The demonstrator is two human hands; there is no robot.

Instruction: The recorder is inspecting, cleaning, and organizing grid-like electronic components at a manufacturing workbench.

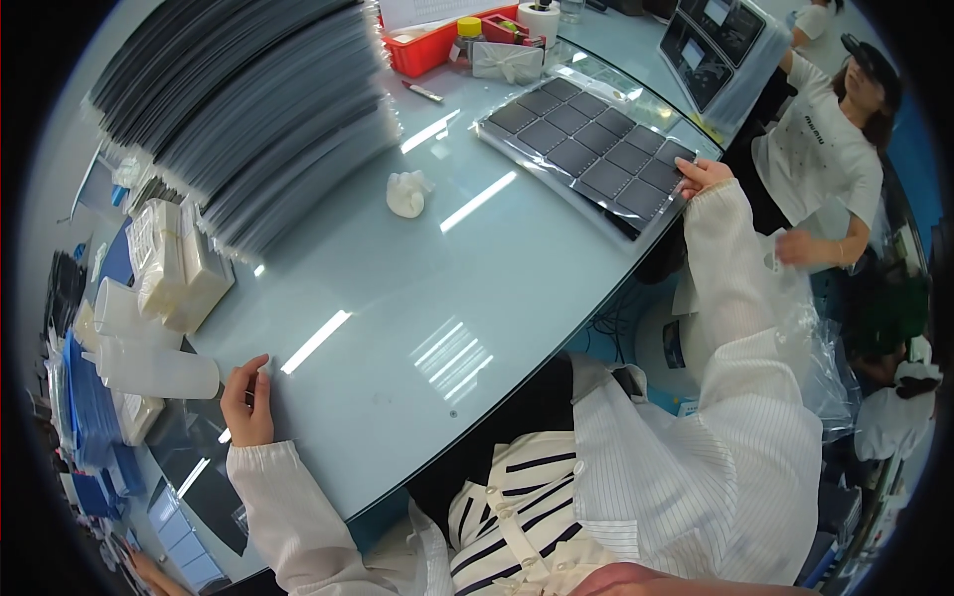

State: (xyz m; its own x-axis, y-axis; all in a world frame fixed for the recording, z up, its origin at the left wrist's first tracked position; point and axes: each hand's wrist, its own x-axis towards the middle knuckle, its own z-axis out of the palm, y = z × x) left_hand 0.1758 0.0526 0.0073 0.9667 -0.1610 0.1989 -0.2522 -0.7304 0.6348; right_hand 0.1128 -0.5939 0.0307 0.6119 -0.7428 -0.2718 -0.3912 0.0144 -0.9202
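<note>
My right hand (704, 176) pinches the right edge of a clear-film sheet with rows of dark rectangular panels (608, 149). This sheet lies at the far right of the glass-topped table (368, 397), on top of what looks like a thin stack of the same. Near the table's left side rests my left hand (248, 400), its fingers loosely bent and holding nothing. Beside it lies a translucent white plastic squeeze bottle (159, 369). A crumpled white wad (407, 194) sits between the panel sheet and a tall stack of dark sheets in clear film (248, 109).
At the back stand a red tray (422, 55), a yellow-capped jar (468, 38) and a marker pen (422, 91). Bundled white boxes (179, 263) are at the left. Another panel stack (711, 50) stands at the far right, near a co-worker (825, 149).
</note>
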